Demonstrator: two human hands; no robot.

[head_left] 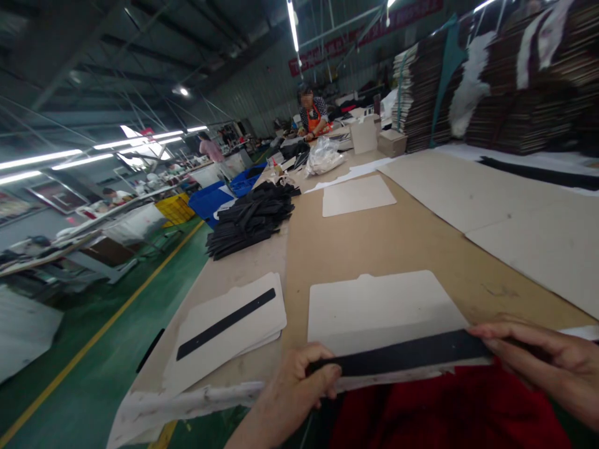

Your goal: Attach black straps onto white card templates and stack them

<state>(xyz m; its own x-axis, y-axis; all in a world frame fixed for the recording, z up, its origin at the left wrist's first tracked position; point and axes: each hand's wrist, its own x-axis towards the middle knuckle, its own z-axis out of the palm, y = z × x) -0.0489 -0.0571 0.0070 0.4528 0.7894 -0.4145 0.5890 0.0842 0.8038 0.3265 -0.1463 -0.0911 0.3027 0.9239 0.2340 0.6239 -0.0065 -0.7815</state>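
Note:
A long black strip (407, 354) lies along the near edge of a white card sheet (379, 308) on the brown table (384, 240). My left hand (299, 383) pinches the strip's left end with thumb and fingers closed. My right hand (543, 358) holds the strip's right end, fingers laid over it. Below the strip is red cloth (449, 415). To the left, a stack of white cards (229, 327) carries another black strip (226, 323).
A heap of black strips (253, 218) sits further up the table's left side, with a smaller white card (358, 194) beyond. Large grey boards (505, 206) cover the right. Stacked cardboard (491, 81) rises behind. A person in an orange apron (312, 115) works at the far end. Blue bins (219, 193) stand left.

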